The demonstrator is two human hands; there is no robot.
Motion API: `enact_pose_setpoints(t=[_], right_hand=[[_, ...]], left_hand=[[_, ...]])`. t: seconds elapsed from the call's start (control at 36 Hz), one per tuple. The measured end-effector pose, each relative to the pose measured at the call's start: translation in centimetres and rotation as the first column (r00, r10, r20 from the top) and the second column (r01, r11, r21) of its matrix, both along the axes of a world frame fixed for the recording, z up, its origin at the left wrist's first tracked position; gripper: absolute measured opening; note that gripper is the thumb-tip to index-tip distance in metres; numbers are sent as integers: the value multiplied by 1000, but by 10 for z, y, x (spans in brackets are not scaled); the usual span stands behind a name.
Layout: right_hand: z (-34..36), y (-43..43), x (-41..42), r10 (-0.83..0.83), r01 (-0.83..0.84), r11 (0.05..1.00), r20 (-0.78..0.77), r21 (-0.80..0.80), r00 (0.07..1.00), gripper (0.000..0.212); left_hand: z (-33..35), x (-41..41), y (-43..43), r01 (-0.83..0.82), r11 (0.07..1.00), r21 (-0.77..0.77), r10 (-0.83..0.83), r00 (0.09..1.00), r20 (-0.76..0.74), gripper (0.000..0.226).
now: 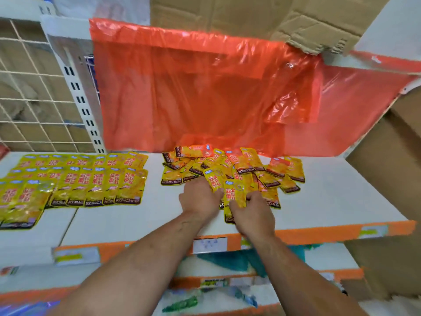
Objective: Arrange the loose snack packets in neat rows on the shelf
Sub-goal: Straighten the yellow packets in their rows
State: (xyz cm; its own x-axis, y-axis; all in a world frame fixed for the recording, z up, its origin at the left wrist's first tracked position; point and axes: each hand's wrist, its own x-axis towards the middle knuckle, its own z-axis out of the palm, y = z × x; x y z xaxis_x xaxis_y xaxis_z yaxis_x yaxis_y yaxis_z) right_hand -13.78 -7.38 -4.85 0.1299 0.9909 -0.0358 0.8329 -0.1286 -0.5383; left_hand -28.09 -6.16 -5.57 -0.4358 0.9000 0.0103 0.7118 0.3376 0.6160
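Shelf: white shelf (330, 201) with an orange front edge; paper price label (209, 245) on that edge, below the hands.
Rows: sorted rows (75, 179) of yellow snack packets on the shelf's left half, overlapping side by side, print up, dark band toward the front (leftmost ones sit nearer the front edge).
Pile: loose pile (234, 167) of the same packets at shelf centre, mixed angles, overlapping; well apart from the rows, bare shelf between.
Left: left grip (200, 198) palm down at the pile's near-left edge; fingertips tucked under packets and hidden, so cannot tell whether it pinches any.
Right: right grip (254, 216) just beside the left, fingers curled round a held packet (233, 196), thumb on its face; the packet lies lengthwise over the pile's near edge, with more packets apparently stacked behind it (count unclear).
Backdrop: red plastic sheet (193, 92) hangs behind the shelf, lower hem touching the pile's far side.
Above: cardboard (227, 14) flaps over the sheet's top.
Side: white wire grid (29, 87) and slotted upright (79, 99) left of the sheet.
Below: lower shelves (330, 258) with orange edges, contents blurred.
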Motion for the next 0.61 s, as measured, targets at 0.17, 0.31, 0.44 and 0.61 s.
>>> enact_pose_setpoints(t=[0.17, 0.31, 0.44, 0.61], right_hand=[[-1, 4, 8, 10, -12, 1000, -74, -24, 997, 46], [-2, 4, 13, 19, -21, 1000, -145, -12, 989, 37], [1, 4, 16, 49, -56, 998, -196, -27, 979, 27], [-2, 7, 19, 54, -66, 997, -270, -37, 961, 18]], left_hand=[[2, 2, -2, -79, 997, -2, 79, 992, 95, 30], [8, -4, -3, -62, 998, -18, 64, 969, 238, 31], [7, -8, -2, -95, 995, 6, 86, 927, 365, 38], [7, -13, -5, -88, 996, 12, 73, 885, 460, 34]])
